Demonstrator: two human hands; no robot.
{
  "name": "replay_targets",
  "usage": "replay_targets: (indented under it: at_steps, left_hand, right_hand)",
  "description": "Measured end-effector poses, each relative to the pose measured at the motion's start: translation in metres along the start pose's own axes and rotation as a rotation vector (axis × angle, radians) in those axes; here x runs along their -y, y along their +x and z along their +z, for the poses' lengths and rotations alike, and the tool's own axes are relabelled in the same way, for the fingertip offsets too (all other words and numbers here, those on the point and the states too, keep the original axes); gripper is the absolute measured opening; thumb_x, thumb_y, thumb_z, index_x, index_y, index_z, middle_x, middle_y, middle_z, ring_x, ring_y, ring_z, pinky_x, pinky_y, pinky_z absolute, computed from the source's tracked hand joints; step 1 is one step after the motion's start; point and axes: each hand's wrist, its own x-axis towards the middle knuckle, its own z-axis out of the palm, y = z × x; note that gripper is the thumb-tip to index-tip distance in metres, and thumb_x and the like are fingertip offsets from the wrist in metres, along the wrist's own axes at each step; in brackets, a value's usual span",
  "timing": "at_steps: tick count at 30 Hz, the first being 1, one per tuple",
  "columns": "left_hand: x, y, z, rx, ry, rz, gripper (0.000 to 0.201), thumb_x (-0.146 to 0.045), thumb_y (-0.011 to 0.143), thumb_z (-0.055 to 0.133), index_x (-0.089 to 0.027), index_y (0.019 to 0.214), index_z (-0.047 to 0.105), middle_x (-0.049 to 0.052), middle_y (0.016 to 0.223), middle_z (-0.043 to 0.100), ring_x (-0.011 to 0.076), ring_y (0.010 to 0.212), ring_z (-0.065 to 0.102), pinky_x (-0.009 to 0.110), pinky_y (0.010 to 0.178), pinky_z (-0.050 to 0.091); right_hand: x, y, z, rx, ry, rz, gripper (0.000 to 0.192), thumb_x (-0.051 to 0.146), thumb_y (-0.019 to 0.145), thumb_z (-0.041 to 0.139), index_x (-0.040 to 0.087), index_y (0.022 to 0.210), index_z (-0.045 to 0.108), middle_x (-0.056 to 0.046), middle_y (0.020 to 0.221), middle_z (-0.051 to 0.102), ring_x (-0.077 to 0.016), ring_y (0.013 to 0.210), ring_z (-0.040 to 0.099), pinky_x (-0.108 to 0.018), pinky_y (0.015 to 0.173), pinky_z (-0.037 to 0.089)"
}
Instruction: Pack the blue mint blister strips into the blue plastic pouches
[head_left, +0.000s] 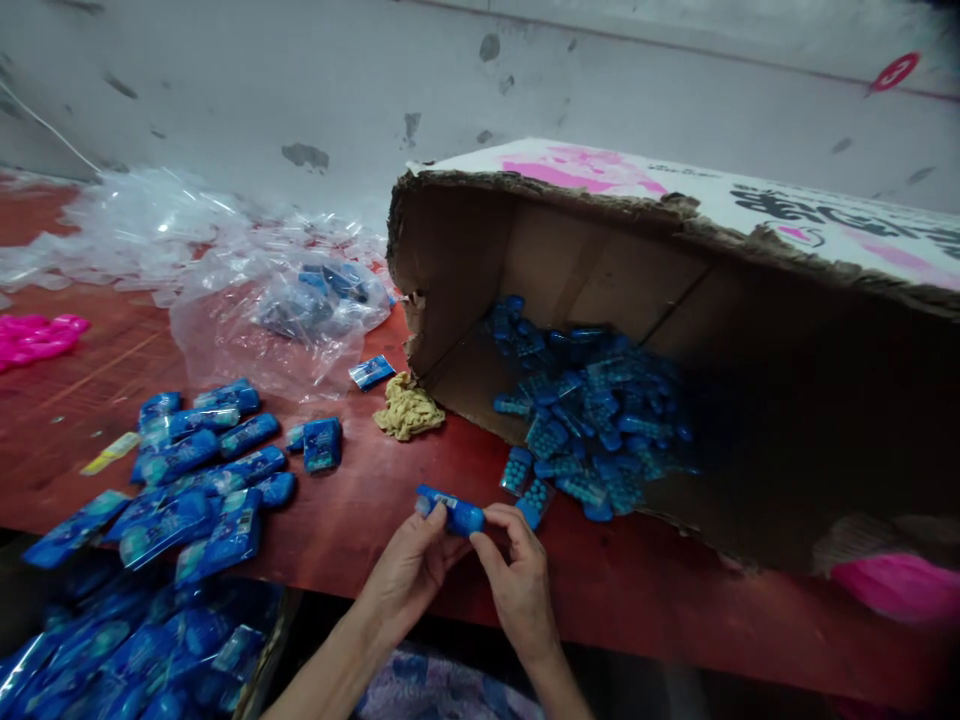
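Observation:
Both my hands hold one small blue plastic container point(451, 510) above the red table. My left hand point(420, 550) grips its left part, thumb on top, beside a white printed patch. At its right end, the thumb and fingers of my right hand point(514, 555) are closed on the rounded blue tip. Just beyond the right hand, clear-and-blue containers with small round beads inside point(517, 470) lie at the box mouth. To the left lies a loose pile of blue printed containers point(199, 450). One more blue container point(322, 445) lies to the right of that pile.
A cardboard box point(457, 250) on its side holds many bead-filled containers. A yellowish crumpled cloth point(407, 407), a flat blue packet point(372, 372) and a clear plastic bag point(277, 320) lie on the table point(330, 540). A filled bin point(264, 650) stands lower left; pink material point(900, 585) is at right.

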Motion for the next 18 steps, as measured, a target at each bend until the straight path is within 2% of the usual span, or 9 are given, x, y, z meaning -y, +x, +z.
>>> replay_targets:
  at_steps: [4, 7, 10, 14, 16, 18]
  left_hand:
    - [-0.002, 0.002, -0.002, -0.056, 0.031, 0.01, 0.011, -0.023, 0.066, 0.069, -0.015, 0.066, 0.062, 0.0, 0.064, 0.068, 0.0121, 0.061, 0.062, 0.024, 0.064, 0.048]
    - [-0.004, 0.002, -0.004, -0.044, 0.045, 0.006, 0.009, -0.02, 0.066, 0.069, -0.015, 0.066, 0.062, 0.0, 0.064, 0.068, 0.0108, 0.058, 0.061, 0.023, 0.062, 0.048]
    - [-0.004, 0.001, -0.007, 0.012, 0.046, -0.005, 0.007, -0.019, 0.067, 0.068, -0.015, 0.07, 0.064, 0.001, 0.068, 0.069, 0.0111, 0.061, 0.062, 0.023, 0.064, 0.048]
    - [-0.007, 0.0, -0.013, 0.109, 0.072, -0.111, 0.021, -0.022, 0.067, 0.067, -0.014, 0.087, 0.066, 0.006, 0.083, 0.071, 0.016, 0.074, 0.064, 0.026, 0.073, 0.048]
    - [-0.01, -0.001, -0.015, 0.157, 0.088, -0.136, 0.022, -0.022, 0.069, 0.066, -0.013, 0.089, 0.066, 0.007, 0.084, 0.071, 0.0176, 0.077, 0.065, 0.028, 0.075, 0.048]
    - [-0.013, -0.002, -0.015, 0.198, 0.105, -0.143, 0.021, -0.021, 0.071, 0.063, -0.013, 0.091, 0.066, 0.008, 0.084, 0.071, 0.0185, 0.078, 0.065, 0.029, 0.075, 0.048]
  right_hand:
    - [0.004, 0.0, 0.002, 0.041, 0.004, -0.012, 0.017, 0.012, 0.076, 0.058, 0.022, 0.089, 0.056, -0.001, 0.091, 0.059, -0.0157, 0.089, 0.055, -0.025, 0.08, 0.043]
    - [0.003, -0.001, 0.001, 0.054, 0.058, 0.024, 0.02, 0.011, 0.073, 0.06, 0.023, 0.088, 0.057, 0.0, 0.091, 0.058, -0.0159, 0.09, 0.055, -0.025, 0.081, 0.043]
    - [-0.002, -0.002, 0.001, 0.107, 0.214, 0.075, 0.027, 0.013, 0.072, 0.062, 0.026, 0.095, 0.059, 0.0, 0.096, 0.058, -0.0166, 0.094, 0.054, -0.027, 0.084, 0.043]
    - [-0.01, -0.003, 0.002, 0.254, 0.546, 0.178, 0.057, 0.025, 0.07, 0.068, 0.031, 0.121, 0.046, -0.002, 0.108, 0.055, -0.0175, 0.095, 0.056, -0.029, 0.08, 0.047]
    - [-0.012, -0.003, 0.002, 0.289, 0.624, 0.194, 0.066, 0.03, 0.067, 0.071, 0.034, 0.126, 0.042, -0.001, 0.109, 0.054, -0.0168, 0.092, 0.057, -0.027, 0.076, 0.049]
    - [-0.012, -0.002, 0.001, 0.313, 0.614, 0.188, 0.066, 0.032, 0.065, 0.073, 0.036, 0.124, 0.044, 0.0, 0.108, 0.054, -0.0159, 0.09, 0.057, -0.026, 0.075, 0.049]
